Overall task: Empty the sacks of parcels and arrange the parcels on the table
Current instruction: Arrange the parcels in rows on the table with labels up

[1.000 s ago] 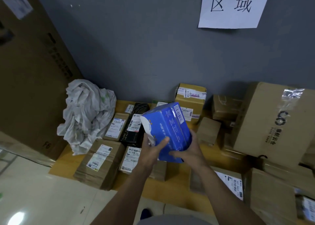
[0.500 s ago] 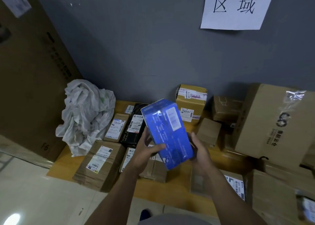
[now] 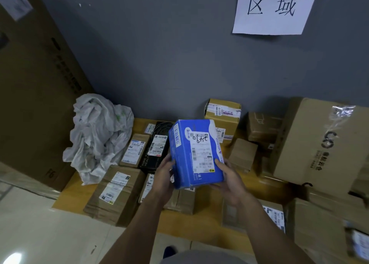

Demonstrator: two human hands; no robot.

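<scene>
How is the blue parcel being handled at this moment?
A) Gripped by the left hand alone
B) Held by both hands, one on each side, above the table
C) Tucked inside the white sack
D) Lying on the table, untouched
B: the left hand and right hand grip opposite sides of the blue parcel, which is in the air over the table.
</scene>
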